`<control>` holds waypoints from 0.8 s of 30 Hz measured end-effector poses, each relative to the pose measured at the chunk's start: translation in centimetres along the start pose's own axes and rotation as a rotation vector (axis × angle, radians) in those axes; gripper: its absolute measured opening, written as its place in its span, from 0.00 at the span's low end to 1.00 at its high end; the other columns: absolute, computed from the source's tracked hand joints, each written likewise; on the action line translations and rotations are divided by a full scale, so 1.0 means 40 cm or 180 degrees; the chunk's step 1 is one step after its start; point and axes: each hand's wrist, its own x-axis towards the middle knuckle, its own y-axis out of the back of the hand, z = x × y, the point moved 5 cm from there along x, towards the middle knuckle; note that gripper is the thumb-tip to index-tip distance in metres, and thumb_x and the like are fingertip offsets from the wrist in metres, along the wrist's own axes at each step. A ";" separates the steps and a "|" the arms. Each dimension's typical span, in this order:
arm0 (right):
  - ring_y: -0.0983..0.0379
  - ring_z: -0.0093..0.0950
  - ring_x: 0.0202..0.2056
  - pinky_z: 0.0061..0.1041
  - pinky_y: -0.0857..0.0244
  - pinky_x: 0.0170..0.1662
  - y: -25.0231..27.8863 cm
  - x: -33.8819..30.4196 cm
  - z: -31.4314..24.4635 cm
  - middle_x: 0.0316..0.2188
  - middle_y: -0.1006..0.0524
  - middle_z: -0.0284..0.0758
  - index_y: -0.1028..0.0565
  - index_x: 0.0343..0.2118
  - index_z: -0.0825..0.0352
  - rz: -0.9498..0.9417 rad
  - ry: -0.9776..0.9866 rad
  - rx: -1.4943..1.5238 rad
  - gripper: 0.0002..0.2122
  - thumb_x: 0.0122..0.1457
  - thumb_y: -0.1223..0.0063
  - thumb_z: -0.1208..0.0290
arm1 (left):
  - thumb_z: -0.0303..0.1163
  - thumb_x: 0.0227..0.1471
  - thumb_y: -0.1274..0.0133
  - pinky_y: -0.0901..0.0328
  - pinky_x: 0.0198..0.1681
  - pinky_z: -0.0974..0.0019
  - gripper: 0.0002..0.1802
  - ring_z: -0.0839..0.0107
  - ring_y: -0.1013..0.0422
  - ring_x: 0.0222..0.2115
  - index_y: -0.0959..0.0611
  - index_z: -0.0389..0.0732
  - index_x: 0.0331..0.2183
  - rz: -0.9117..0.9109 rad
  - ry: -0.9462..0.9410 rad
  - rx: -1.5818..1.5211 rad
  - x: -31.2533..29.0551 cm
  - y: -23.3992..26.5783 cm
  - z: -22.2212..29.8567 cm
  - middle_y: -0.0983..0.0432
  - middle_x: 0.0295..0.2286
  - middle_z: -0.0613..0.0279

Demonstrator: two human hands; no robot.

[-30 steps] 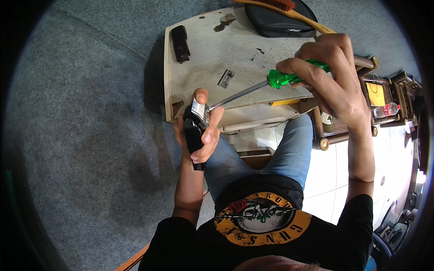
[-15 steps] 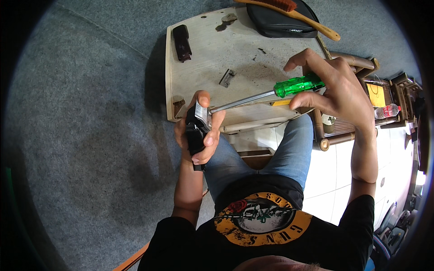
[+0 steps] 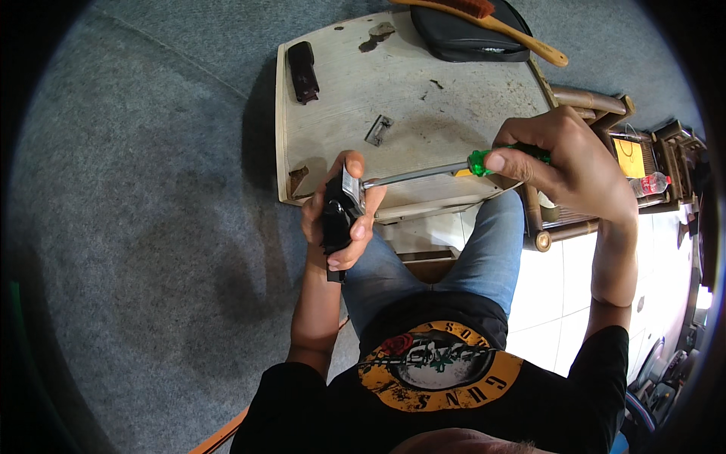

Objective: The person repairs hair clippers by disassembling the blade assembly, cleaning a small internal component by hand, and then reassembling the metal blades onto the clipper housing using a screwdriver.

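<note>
Wrapped around a black hair clipper (image 3: 337, 223), my left hand (image 3: 361, 233) holds it upright with its toothed metal blade (image 3: 352, 187) at the top. My right hand (image 3: 567, 163) is closed on the green handle of a screwdriver (image 3: 423, 175). The screwdriver's metal shaft points left, its tip at the side of the clipper's blade head. Whether the tip sits in a screw is too small to tell. A small loose metal blade piece (image 3: 379, 130) lies on the small table (image 3: 469, 98) beyond my hands. A long dark clipper cover (image 3: 303, 73) rests at the table's far left.
At the table's far edge lie a black zip case (image 3: 469, 34) and a wooden-handled brush (image 3: 522, 36). Dark hair bits are scattered on the tabletop. A bamboo rack (image 3: 582, 219) with a plastic bottle (image 3: 649, 185) stands to the right. Grey carpet (image 3: 166, 189) spreads on the left.
My right hand has gone from a loose, spread hold to closed fingers around the screwdriver handle. The clipper and my left hand have shifted slightly right, and the screwdriver lies flatter.
</note>
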 end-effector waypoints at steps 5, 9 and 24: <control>0.27 0.26 0.21 0.27 0.37 0.26 -0.005 0.002 0.026 0.17 0.26 0.33 0.23 0.27 0.70 -0.0957 -0.0883 0.0371 0.23 0.65 0.40 0.50 | 0.38 0.68 0.49 0.38 0.05 0.70 0.25 0.61 0.31 0.10 0.40 0.40 0.57 0.0115 0.0004 0.0014 0.002 0.002 -0.015 0.30 0.34 0.33; 0.29 0.29 0.20 0.30 0.38 0.26 0.004 -0.009 -0.009 0.22 0.25 0.31 0.23 0.30 0.67 0.0196 0.0129 -0.0048 0.19 0.56 0.32 0.53 | 0.39 0.69 0.49 0.39 0.04 0.70 0.25 0.62 0.31 0.09 0.40 0.40 0.57 0.0146 -0.0062 -0.0020 0.003 0.001 -0.017 0.29 0.34 0.33; 0.25 0.33 0.20 0.32 0.37 0.25 -0.006 0.006 -0.021 0.17 0.25 0.35 0.20 0.28 0.70 0.0038 0.0193 -0.0288 0.21 0.65 0.41 0.52 | 0.39 0.68 0.48 0.39 0.04 0.71 0.25 0.65 0.33 0.08 0.40 0.40 0.56 0.0249 -0.0098 -0.0078 0.007 -0.010 -0.036 0.30 0.32 0.35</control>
